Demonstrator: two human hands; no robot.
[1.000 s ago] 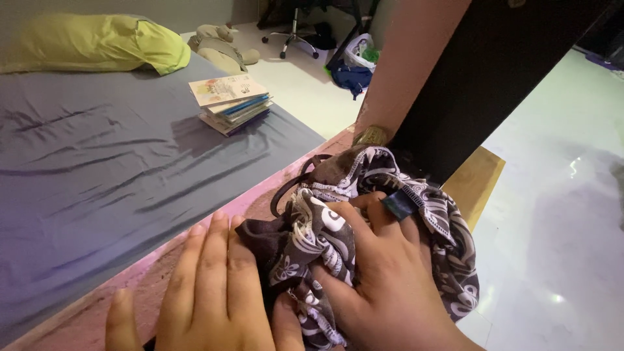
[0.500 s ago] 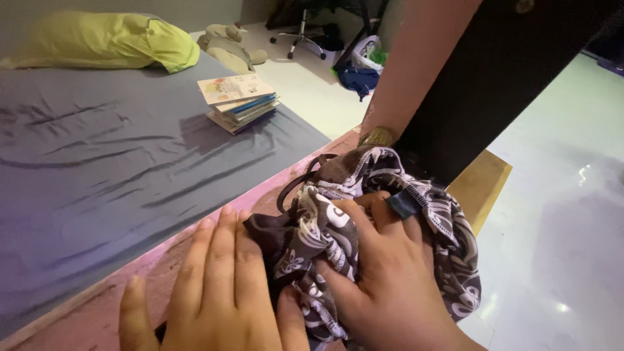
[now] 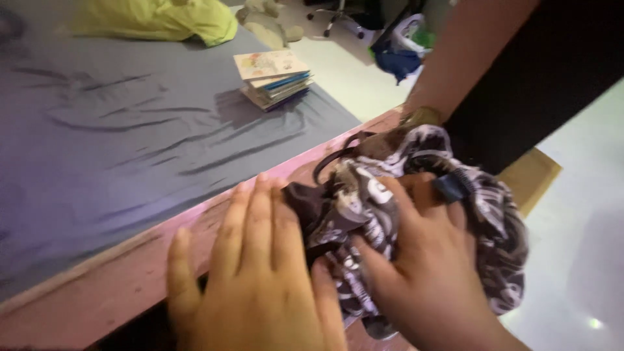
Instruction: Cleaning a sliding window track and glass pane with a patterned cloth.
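Pressing down on a pink wooden ledge at the bed's edge, our left hand lies flat, fingers together and stretched out, gripping nothing; its fingertips touch the dark end of the patterned cloth. Our right hand is bunched into that cloth, fingers curled over a fistful of the black-and-white swirl fabric, so it is holding the cloth. The cloth sits crumpled on the ledge, near its right end, with a dark cord loop sticking out on the far side and a small blue tag showing by our knuckles.

Behind the ledge we see a grey-blue bedsheet, wrinkled, with a small stack of books near its far corner and a yellow-green pillow at the top. A dark panel rises at right beside a pinkish post. White glossy floor shows at right and past the bed, where an office chair base, a blue bag and a soft toy lie. Frame is a bit blurred.
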